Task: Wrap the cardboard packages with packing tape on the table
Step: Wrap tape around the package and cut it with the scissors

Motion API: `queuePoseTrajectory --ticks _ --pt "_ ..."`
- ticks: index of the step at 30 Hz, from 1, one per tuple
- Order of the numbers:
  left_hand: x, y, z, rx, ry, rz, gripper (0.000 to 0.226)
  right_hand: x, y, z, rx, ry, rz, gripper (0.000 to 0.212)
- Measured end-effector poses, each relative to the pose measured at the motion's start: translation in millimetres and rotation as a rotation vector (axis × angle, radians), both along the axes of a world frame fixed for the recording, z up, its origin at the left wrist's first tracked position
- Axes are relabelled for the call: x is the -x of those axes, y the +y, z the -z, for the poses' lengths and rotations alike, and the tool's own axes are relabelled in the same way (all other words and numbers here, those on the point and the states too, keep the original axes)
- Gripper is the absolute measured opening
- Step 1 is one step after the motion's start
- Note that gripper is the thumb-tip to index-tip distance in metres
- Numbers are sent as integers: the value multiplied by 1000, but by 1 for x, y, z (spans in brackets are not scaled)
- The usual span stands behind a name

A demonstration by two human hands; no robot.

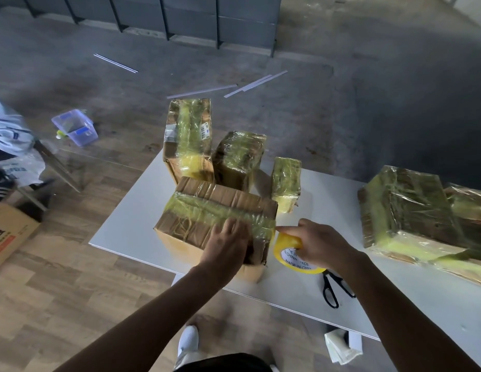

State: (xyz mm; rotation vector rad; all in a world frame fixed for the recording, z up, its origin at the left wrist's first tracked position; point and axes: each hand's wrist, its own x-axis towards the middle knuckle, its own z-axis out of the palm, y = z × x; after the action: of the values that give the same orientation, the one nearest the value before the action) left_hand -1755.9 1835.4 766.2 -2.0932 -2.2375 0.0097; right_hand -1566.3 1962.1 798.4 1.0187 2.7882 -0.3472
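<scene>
A cardboard package lies on the white table, with a band of yellowish tape across its top. My left hand lies flat on the package's near right end, fingers straight, pressing the tape. My right hand grips a yellow tape roll just right of the package, and a strip runs from the roll to the package's corner. Three taped packages stand behind it.
Two larger taped packages lie at the table's right. Black scissors lie near the front edge by my right wrist. A clear plastic bin, a cardboard box and white strips are on the floor.
</scene>
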Motion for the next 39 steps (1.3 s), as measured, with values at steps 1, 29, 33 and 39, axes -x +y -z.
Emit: queuePoseTrajectory --ticks 1,29,33,39 --pt "0 -1 1 -34 -19 34 45 -1 0 0 1 0 -1 62" --pt "-6 11 3 223 173 262 118 -9 -4 17 59 98 36 68" --pt "-11 13 -3 313 44 221 112 -11 -5 20 71 114 50 68" --pt "0 10 0 267 -9 258 103 -10 -7 17 1 129 36 66"
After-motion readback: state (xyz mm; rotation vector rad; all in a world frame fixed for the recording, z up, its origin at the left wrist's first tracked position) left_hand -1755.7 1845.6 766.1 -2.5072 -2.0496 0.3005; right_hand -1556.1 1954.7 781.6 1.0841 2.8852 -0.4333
